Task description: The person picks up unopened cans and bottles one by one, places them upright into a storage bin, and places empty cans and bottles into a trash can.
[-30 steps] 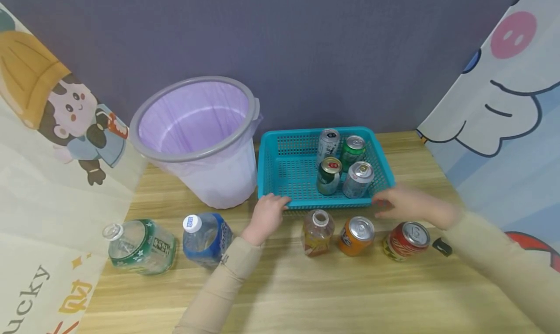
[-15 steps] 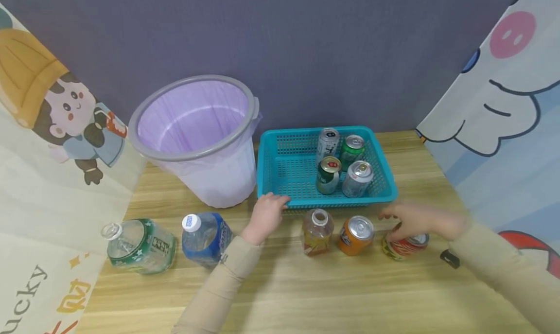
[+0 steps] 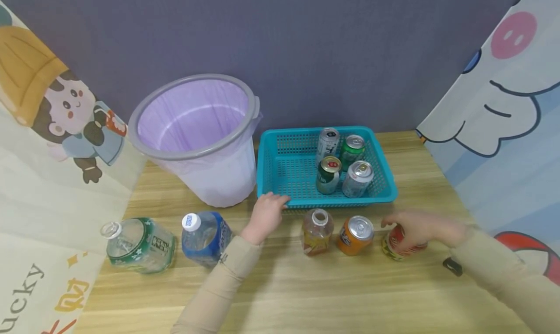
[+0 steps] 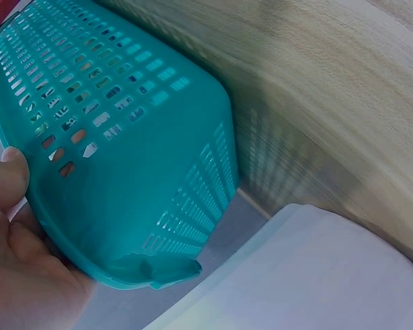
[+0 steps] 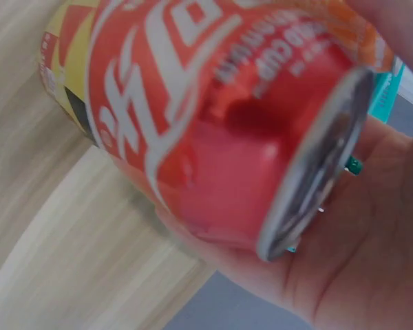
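At the far left, a clear bottle with a green label (image 3: 142, 246) is sitting on the desk (image 3: 315, 295). Behind it and to the right, a lilac bin (image 3: 218, 183) is standing with its grey rim facing up. In front of the bin, a blue-labelled bottle (image 3: 205, 239) is showing you its white cap.

Next, your left hand (image 3: 267, 217) is curling its fingers and thumb over the near rim of the teal basket (image 3: 293, 178), gripping it near the left corner. The basket is holding 4 cans, all gathered toward its right side: a tall pale can (image 3: 328, 144) at the back, a gold-topped can (image 3: 328, 178) in front of it, a green can (image 3: 352, 151) back right, and a silver can (image 3: 358, 181) front right.

In front of the basket, a small bottle (image 3: 318, 237) and an orange can (image 3: 355, 239) are standing just beside each other. To their right, your right hand (image 3: 413, 229) is wrapping around the red can (image 5: 199, 130), thumb and fingers closing about its sides, its top near your palm. You cannot tell whether its base is touching the desk. Beside your right sleeve (image 3: 494, 261), a small black object (image 3: 452, 266) is lying on the desk.
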A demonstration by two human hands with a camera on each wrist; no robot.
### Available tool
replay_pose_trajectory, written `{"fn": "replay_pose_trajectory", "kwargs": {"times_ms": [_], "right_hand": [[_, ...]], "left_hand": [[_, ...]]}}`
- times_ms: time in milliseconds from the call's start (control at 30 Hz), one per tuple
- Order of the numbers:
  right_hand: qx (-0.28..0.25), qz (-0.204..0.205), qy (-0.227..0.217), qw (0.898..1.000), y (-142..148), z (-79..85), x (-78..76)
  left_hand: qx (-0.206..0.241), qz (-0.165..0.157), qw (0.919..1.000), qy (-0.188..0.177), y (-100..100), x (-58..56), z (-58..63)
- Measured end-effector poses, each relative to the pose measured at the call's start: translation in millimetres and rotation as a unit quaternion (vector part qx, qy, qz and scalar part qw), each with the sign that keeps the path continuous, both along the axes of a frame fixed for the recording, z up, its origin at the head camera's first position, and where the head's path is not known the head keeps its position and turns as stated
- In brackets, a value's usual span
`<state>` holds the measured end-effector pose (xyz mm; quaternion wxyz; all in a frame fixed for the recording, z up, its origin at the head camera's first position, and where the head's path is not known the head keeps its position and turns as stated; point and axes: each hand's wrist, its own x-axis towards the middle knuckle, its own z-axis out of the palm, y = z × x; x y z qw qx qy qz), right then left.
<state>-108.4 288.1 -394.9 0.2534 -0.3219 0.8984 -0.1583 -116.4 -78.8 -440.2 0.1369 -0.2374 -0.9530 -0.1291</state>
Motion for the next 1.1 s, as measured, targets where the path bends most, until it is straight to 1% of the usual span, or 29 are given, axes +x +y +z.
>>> {"fn": "replay_pose_trajectory", "kwargs": {"times_ms": [100,200,300,367,533,867,1000,1100], "right_hand": [[-0.007,-0.005,-0.008,1.0,2.0,-3.8,1.6],[-0.02,0.017,0.024,0.999,4.9,-9.3,3.0],[-0.027,0.042,0.073,0.996,8.9,-14.9,3.2],[-0.027,0.046,0.084,0.995,11.2,-17.5,3.0],[-0.019,0.038,0.069,0.997,13.7,-19.4,2.9],[-0.001,0.011,0.021,1.0,13.5,-15.6,4.2],[-0.005,0.019,0.025,0.999,13.3,-15.2,3.6],[-0.01,0.035,0.043,0.998,13.8,-15.2,3.5]], "left_hand": [[0.0,-0.001,1.0,0.004,-0.2,-0.2,-0.1],[-0.002,-0.002,1.0,0.005,-0.2,-0.8,0.0],[-0.004,-0.002,1.0,0.002,-0.3,-1.1,-0.2],[-0.005,-0.001,1.0,0.001,-0.3,-1.3,-0.3],[-0.011,0.001,0.9999,-0.004,-0.3,-1.0,-0.5],[-0.006,0.0,1.0,-0.005,0.7,-0.7,-1.2],[-0.003,0.0,1.0,-0.002,0.3,-1.2,-2.0],[-0.001,0.0,1.0,0.0,0.1,-1.3,-2.3]]}}
